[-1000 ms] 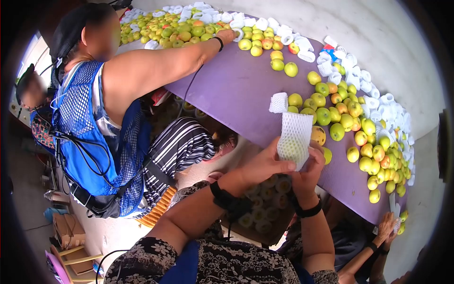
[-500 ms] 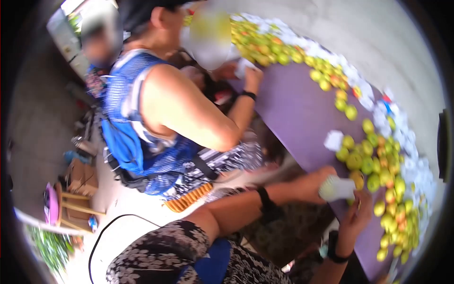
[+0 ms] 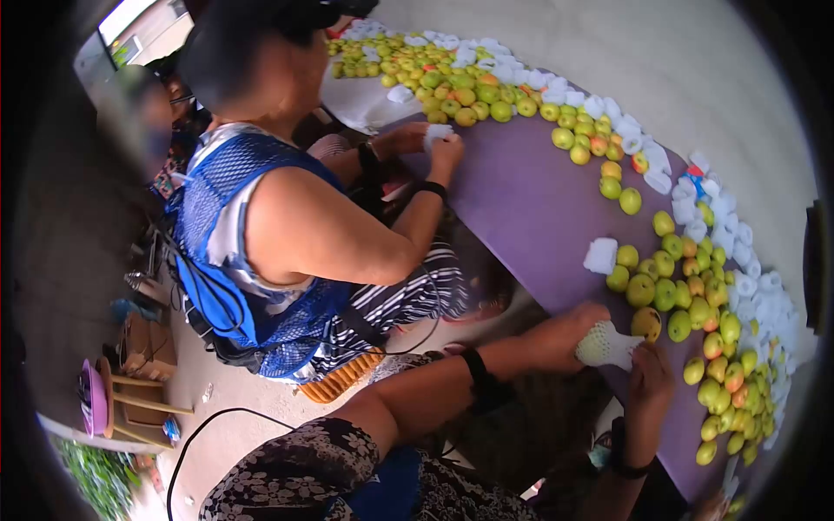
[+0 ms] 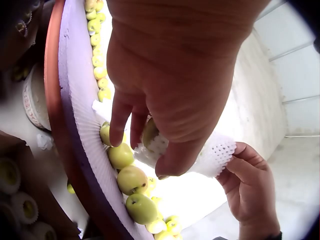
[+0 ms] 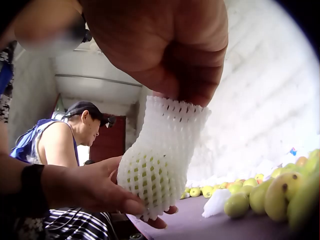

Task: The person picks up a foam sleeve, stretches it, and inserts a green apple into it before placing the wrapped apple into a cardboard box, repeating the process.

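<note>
A white foam net (image 5: 175, 127) is stretched over a green apple (image 5: 150, 180), whose skin shows through the mesh in the right wrist view. My left hand (image 3: 573, 337) holds the apple end, fingers curled round it (image 4: 172, 85). My right hand (image 3: 650, 382) pinches the loose end of the net between thumb and fingers (image 4: 247, 185). Both hands are above the table's near edge, with the net (image 3: 608, 345) spanning between them.
Loose apples (image 3: 665, 295) lie on the purple table (image 3: 530, 200), with piled foam nets (image 3: 764, 304) along the wall side. One separate net (image 3: 600, 255) lies near the apples. A person in a blue vest (image 3: 287, 226) sits to the left, handling another net.
The head view has swung left. The net, held upright earlier, now lies sideways between my hands. The neighbouring person's arm has drawn back from the apples, and both their hands hold a net.
</note>
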A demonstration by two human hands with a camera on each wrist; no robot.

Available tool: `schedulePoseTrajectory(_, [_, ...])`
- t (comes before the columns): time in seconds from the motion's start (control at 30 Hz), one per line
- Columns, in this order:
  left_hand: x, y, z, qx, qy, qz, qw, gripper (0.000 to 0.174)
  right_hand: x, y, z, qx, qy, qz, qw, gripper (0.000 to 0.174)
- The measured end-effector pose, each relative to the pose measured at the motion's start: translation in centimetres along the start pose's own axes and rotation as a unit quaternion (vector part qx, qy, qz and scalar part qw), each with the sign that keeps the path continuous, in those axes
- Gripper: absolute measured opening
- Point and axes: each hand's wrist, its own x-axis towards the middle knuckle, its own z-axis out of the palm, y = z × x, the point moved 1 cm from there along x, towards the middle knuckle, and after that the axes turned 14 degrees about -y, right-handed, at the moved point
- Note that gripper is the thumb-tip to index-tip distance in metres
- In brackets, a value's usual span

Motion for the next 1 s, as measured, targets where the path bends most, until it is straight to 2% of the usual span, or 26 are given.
schedulePoseTrajectory(0.07, [0.0, -0.5, 0.0, 0.050, -0.011, 0.006, 0.999, 0.074, 0.6, -1.0, -0.8, 0.023, -0.035, 0.032, 0.999, 0.022])
schedulePoseTrajectory(0.13, [0.1, -0.4, -0.3, 0.035, -0.030, -0.009, 0.999, 0.080, 0.4, -0.6, -1.1, 0.078, -0.076, 0.061, 0.992, 0.032])
schedulePoseTrajectory(0.23, [0.0, -0.4, -0.2, 0.041, -0.021, -0.018, 0.999, 0.080, 0.4, -0.2, -1.0, 0.203, -0.113, 0.060, 0.971, 0.048])
schedulePoseTrajectory(0.33, [0.2, 0.3, -0.4, 0.021, -0.044, -0.048, 0.998, 0.081, 0.1, -0.2, -1.0, 0.240, -0.136, 0.080, 0.958, 0.060])
schedulePoseTrajectory(0.47, [0.7, 1.2, -0.1, 0.024, -0.060, -0.053, 0.996, 0.079, 0.1, -0.6, -0.7, 0.238, -0.162, 0.110, 0.951, 0.064])
schedulePoseTrajectory(0.57, [1.0, 2.3, 0.1, 0.033, -0.069, -0.051, 0.996, 0.076, 0.0, -0.5, 0.0, 0.165, -0.164, 0.073, 0.970, 0.064])
schedulePoseTrajectory(0.67, [1.6, 3.6, 0.1, -0.044, -0.120, -0.086, 0.988, 0.079, -0.1, -1.0, 0.3, 0.115, -0.163, 0.068, 0.978, 0.065])
schedulePoseTrajectory(0.77, [0.4, 0.9, 1.8, -0.014, -0.064, -0.041, 0.997, 0.085, -0.3, -1.0, 0.2, 0.105, -0.165, 0.076, 0.978, 0.066])
schedulePoseTrajectory(0.97, [0.9, 1.8, 1.5, -0.044, -0.086, -0.046, 0.994, 0.093, -0.1, -1.2, -0.9, 0.127, -0.162, 0.106, 0.973, 0.071])
schedulePoseTrajectory(1.0, [0.8, 1.6, 1.5, -0.071, -0.063, -0.042, 0.995, 0.091, -0.1, -1.2, -1.2, 0.131, -0.145, 0.110, 0.975, 0.074])
